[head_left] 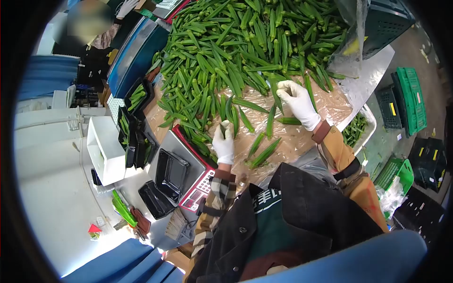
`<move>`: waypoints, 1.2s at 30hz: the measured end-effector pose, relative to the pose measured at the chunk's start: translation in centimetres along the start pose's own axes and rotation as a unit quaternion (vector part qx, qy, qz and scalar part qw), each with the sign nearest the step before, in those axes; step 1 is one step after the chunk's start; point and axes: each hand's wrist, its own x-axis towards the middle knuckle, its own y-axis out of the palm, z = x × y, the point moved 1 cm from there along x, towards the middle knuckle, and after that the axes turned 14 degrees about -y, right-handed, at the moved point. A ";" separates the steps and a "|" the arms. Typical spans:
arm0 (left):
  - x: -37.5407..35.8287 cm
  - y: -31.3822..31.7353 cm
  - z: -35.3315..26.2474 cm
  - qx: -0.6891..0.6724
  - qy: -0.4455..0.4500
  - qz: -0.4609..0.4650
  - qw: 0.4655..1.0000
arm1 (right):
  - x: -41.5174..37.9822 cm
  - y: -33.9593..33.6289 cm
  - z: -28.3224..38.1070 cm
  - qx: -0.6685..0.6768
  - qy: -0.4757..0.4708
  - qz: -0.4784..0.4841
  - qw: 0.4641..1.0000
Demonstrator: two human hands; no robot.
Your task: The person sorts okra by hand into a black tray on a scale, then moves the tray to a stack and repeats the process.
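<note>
A large heap of green okra pods [222, 61] covers the far part of the plastic-covered work surface [240, 172]. White-gloved, my right hand [298, 101] is pinched at the heap's near edge, with an okra pod [275, 92] at its fingertips. My left hand [223, 144], gloved too, has its fingers curled beside the pile; what they hold, if anything, is hidden. Several loose pods, one of them a thick okra pod [265, 153], lie between the hands. Left of my left hand, an empty black tray [171, 173] rests on a red-edged scale [197, 186].
Black trays with okra [138, 96] stand at the left by a white box [104, 150]. A white crate [370, 123] holding okra is at the right. Green crates [411, 101] stand on the floor beyond. Another person's gloved hand [126, 8] shows at the top left.
</note>
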 end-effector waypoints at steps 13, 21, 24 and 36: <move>-0.1 3.1 0.5 0.183 -0.065 0.036 0.980 | 1.2 9.6 -8.6 -0.538 -0.094 0.231 0.805; -0.8 2.6 1.1 0.131 -0.018 0.013 0.991 | -2.8 -3.0 3.9 -0.211 -0.065 0.109 0.969; 0.1 3.8 0.2 0.126 -0.012 0.005 0.992 | -7.6 -14.5 9.6 -0.255 0.138 0.167 0.942; 1.8 4.8 -0.6 0.212 -0.029 0.170 0.962 | -9.7 -8.4 0.5 -0.400 -0.141 0.129 0.896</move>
